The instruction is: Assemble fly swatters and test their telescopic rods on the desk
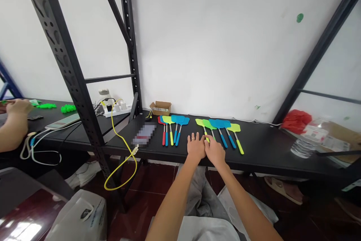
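Observation:
My left hand (196,147) lies palm down near the table's front edge, fingers stretched and apart, a ring on one of them. Touching it on the inner side is my right hand (215,150), lying low with its fingers pointing forward and left. It partly covers the handles of a yellow-green fly swatter (200,122) and a green fly swatter (209,124). Just right of it fan out blue fly swatters (216,123) and another yellow-green fly swatter (234,128). Left of my hands is a second fan, with a red-handled fly swatter (164,138), a yellow-green one and several blue ones.
A phone (144,134) with a yellow cable (126,141) lies left; a small cardboard box (160,108) stands behind. At right are a plastic bottle (308,139) and a red bag (296,120). Beyond the rack post (64,60), another person's hand (18,107) is near green items.

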### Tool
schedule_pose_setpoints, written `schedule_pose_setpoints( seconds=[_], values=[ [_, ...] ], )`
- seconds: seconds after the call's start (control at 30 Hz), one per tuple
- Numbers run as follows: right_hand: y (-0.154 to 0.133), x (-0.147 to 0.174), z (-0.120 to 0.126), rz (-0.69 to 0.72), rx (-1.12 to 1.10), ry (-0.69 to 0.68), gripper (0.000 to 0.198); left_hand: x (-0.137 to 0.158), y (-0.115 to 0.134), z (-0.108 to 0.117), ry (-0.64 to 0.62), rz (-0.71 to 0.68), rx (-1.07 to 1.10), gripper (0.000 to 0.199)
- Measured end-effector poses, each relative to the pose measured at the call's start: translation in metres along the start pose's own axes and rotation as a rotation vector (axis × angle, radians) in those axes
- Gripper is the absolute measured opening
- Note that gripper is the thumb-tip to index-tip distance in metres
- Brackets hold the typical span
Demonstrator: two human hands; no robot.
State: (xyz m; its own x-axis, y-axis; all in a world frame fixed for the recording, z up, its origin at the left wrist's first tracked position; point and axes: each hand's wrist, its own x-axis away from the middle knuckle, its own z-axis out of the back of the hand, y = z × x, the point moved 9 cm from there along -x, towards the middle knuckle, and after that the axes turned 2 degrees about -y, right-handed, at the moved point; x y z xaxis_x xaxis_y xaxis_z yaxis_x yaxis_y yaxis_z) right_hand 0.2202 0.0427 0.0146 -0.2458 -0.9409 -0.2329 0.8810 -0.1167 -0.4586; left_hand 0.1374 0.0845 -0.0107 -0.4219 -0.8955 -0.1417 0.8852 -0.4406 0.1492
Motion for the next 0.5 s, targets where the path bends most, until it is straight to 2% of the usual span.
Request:
schedule_pose_setpoints(
  seconds=[0.2,0.5],
  values=[
    [0.007,-0.003,-0.005,-0.113,-0.058,0.035,0.049,0.003,-0.002,0.001,0.016,-0.005,0.024,0.060],
    [-0.005,0.026,0.000,-0.030,-0.083,0.234,0.045,0.002,-0.002,0.000,0.039,-0.014,-0.026,0.058]
  ],
)
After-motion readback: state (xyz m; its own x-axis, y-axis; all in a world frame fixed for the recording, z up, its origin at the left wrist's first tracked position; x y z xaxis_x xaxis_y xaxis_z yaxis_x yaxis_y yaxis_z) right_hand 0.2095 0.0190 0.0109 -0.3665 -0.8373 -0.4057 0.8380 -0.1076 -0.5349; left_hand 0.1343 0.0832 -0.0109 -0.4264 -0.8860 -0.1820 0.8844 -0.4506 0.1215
